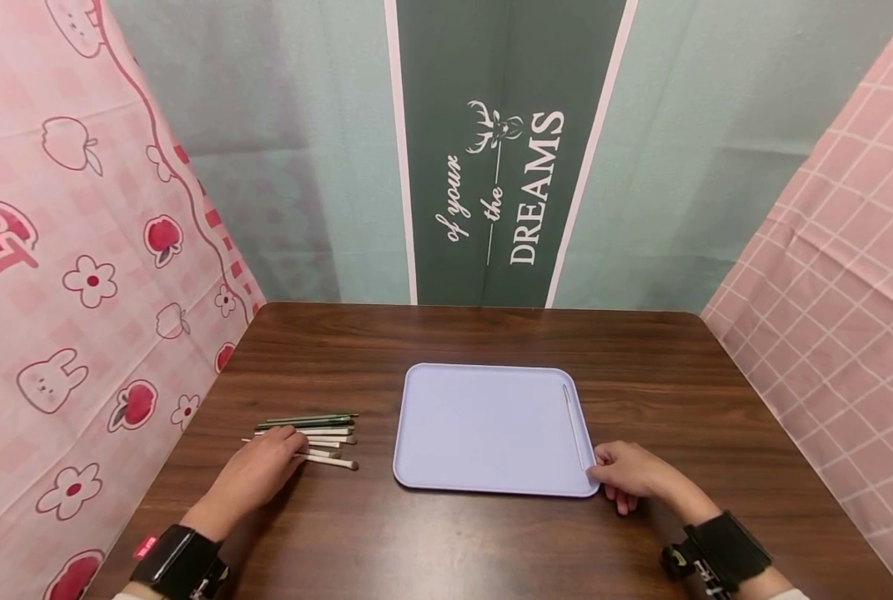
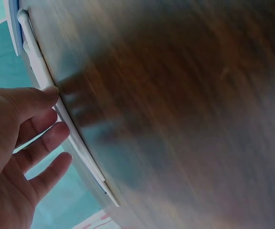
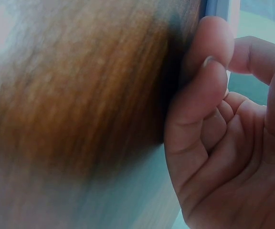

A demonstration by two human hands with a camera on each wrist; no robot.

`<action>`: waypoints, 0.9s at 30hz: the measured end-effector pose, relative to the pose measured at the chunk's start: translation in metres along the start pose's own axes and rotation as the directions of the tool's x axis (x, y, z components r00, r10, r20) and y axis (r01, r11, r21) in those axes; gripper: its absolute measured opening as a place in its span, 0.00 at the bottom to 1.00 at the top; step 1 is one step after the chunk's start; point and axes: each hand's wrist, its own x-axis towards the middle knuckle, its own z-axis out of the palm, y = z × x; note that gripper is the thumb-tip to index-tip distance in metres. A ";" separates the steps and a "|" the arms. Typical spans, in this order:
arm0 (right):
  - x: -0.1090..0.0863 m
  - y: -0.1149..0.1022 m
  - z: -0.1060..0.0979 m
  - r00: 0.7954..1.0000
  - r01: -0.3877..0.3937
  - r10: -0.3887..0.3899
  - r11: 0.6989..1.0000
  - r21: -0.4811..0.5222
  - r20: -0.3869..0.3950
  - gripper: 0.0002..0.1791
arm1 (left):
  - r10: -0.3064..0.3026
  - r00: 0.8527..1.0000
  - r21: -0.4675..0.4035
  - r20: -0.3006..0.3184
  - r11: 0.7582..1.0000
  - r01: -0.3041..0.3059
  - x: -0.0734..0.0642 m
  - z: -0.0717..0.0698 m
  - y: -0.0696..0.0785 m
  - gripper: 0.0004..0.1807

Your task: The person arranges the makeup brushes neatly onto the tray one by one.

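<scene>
1. The right hand (image 1: 626, 473) pinches the near right corner of the pale lilac rectangular tray (image 1: 484, 433); it should hold this steady.
2. The left hand (image 1: 266, 458) rests with loose fingers on the slim white and dark green brushes (image 1: 326, 432), left of the tray on the brown wood-grain surface (image 1: 341, 542).
3. Better to separate one brush, without rolling its neighbours.

One high, two close

The head view looks forward, down onto the surface (image 1: 454, 542). Wrist views sit near, left grip (image 2: 13, 174) at nine o'clock, right grip (image 3: 233, 138) at three; head and left wrist share the brushes (image 1: 329, 460).
</scene>
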 end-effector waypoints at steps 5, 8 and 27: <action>0.000 0.000 0.000 1.000 0.001 -0.001 1.000 -0.006 -0.010 0.13 | 0.023 1.000 -0.014 0.004 1.000 -0.023 0.000 0.001 -0.003 0.15; 0.000 0.000 0.000 1.000 0.002 -0.002 1.000 -0.005 -0.010 0.13 | 0.052 0.998 -0.030 0.020 0.998 -0.051 0.002 -0.002 -0.005 0.15; -0.001 -0.001 -0.001 1.000 -0.011 0.011 1.000 0.011 0.004 0.13 | 0.217 0.963 -0.042 0.162 0.976 -0.213 0.010 -0.002 -0.012 0.09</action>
